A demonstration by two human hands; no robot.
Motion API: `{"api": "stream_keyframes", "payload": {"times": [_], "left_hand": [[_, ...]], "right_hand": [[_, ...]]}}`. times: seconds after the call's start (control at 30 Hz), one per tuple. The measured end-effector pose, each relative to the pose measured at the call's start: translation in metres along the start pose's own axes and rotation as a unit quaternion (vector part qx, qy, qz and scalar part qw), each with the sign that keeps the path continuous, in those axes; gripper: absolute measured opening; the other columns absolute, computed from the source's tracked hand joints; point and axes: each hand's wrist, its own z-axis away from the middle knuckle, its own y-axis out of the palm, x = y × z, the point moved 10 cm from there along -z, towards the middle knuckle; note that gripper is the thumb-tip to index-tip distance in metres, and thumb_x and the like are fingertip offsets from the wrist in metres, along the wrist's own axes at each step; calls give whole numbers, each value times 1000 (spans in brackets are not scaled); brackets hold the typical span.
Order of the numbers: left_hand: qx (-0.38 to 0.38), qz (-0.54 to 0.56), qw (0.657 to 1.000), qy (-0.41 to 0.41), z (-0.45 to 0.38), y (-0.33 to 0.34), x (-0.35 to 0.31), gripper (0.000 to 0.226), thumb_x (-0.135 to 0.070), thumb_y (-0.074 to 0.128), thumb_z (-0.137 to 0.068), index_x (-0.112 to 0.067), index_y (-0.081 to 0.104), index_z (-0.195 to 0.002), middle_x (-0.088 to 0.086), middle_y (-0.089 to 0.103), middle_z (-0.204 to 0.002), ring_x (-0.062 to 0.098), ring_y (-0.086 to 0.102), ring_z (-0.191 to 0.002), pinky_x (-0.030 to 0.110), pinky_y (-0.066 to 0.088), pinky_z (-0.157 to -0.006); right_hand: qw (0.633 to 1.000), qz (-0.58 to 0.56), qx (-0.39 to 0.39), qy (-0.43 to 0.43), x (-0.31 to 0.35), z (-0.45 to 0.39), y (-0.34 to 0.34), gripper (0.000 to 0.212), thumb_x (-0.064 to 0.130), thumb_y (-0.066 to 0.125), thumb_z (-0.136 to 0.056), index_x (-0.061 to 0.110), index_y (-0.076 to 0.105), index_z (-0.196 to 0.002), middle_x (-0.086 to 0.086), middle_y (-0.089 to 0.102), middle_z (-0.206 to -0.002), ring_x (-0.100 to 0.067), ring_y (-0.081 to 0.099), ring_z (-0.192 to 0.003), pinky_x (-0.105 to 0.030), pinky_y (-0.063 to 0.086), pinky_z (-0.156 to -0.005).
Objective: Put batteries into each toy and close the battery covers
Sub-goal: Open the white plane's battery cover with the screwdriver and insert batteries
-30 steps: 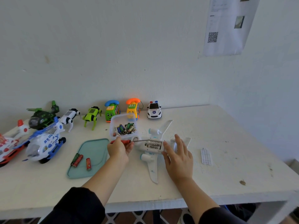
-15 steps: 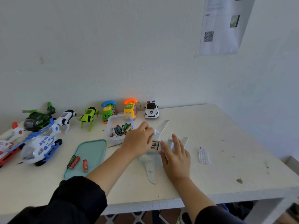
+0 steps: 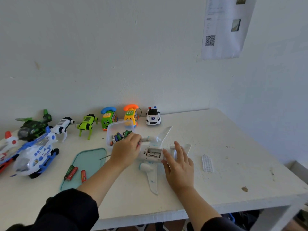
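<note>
Since a second ago the left hand (image 3: 126, 151) has left the screwdriver by the teal lid (image 3: 86, 162) and come up between the clear battery box (image 3: 110, 130) and the upturned white toy plane (image 3: 153, 157), fingers curled so I cannot tell what its grip has. Lying on the tabletop (image 3: 233, 147), the plane shows an open compartment with one battery (image 3: 153, 155) seated. Its tail end lies under the flat, open-fingered right hand (image 3: 179, 164), and the loose battery cover (image 3: 207, 163) sits well apart to the right.
</note>
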Motion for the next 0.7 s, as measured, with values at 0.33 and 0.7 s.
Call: {"api": "stream_keyframes", "payload": {"times": [0.33,0.7], "left_hand": [[97,-1,949,-298,-6,9,92,23,-6,53,-87,0,52,-109,18,47,-119,37,53,-99,41,43,-79],[-104,232,964,-80,-34,-82,-12,14,-18,60,-90,-7,55,-97,6,64,-77,22,59,-67,35,48,-63]], "right_hand": [[1000,4,-1,-1,1,0,-2,28,37,44,-89,27,51,-113,-19,51,-134,-41,55,-116,-54,54,-71],[1000,5,18,6,-1,0,-4,37,37,50,-80,28,52,-116,-17,49,-136,-39,55,-117,-48,53,-73]]}}
